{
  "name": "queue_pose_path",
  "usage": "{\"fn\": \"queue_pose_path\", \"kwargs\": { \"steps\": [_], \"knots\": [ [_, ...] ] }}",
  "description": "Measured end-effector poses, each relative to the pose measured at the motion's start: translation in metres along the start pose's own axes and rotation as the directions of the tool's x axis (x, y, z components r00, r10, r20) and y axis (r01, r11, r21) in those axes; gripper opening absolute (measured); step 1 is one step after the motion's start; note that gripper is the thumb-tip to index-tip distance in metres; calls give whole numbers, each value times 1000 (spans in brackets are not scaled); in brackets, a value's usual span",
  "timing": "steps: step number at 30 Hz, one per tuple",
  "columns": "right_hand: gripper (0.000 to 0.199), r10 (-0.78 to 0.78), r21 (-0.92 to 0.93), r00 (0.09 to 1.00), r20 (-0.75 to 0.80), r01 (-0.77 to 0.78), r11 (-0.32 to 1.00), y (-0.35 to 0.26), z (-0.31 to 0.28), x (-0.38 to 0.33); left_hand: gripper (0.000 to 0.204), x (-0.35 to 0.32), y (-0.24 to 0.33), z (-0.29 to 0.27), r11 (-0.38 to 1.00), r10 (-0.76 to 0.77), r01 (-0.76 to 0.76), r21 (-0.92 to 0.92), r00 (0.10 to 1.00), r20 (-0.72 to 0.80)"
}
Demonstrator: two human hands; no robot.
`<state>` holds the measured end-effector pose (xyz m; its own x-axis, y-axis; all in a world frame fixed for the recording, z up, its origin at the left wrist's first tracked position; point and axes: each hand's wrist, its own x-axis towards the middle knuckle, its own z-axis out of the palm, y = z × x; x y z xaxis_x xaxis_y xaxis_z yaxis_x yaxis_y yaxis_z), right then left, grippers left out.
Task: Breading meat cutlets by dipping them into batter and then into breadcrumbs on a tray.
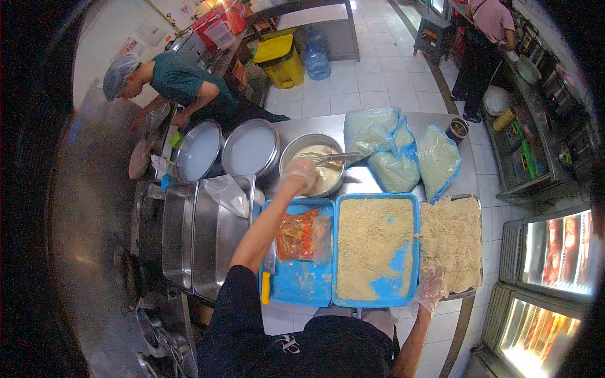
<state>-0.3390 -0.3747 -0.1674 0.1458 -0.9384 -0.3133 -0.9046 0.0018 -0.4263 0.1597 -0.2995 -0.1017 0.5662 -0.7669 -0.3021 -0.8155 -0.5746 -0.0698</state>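
My left hand (pixel 302 176), in a clear plastic glove, reaches over the near left rim of a metal pot (pixel 285 157) of pale, creamy batter (pixel 329 178). Its fingers are smeared, so their hold cannot be made out. A metal whisk (pixel 341 157) leans in the pot, its handle over the right rim. My right hand (pixel 432 290), gloved too, lies at the near left corner of a tray of coarse crumbs (pixel 450 236), fingers loosely apart and nothing seen in them. Left of that stands a blue tray (pixel 341 252) of finer crumbs (pixel 368 242).
Another blue tray (pixel 296 293) holds a packet of orange-red food (pixel 295 236) and a yellow-handled knife (pixel 265 287). Metal pans (pixel 217 252) stand left, two pots of whitish liquid (pixel 251 150) behind. Crumb bags (pixel 384 142) lie far right. A co-worker (pixel 183 82) bends at far left.
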Motion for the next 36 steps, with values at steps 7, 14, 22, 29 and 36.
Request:
{"fn": "queue_pose_path", "kwargs": {
  "steps": [7,14,22,29,36],
  "knots": [
    [40,-124,145,972,-202,154,977,30,15,0,28,24,14,12,991,135,-132,-35,988,79],
    [41,-169,68,965,-198,186,980,77,55,21,33,15,-59,-29,962,25,-42,-270,998,-65],
    [38,-201,-73,974,-100,195,978,32,30,11,35,-17,-49,-62,985,-29,10,-172,994,-110],
    [39,-263,502,952,-159,307,808,83,76,17,33,-1,-56,-15,944,-129,77,-321,981,-143],
    [46,-395,-90,895,-208,385,919,47,38,11,38,-32,-24,-32,986,-25,-13,-166,974,-225]
  ]
}}
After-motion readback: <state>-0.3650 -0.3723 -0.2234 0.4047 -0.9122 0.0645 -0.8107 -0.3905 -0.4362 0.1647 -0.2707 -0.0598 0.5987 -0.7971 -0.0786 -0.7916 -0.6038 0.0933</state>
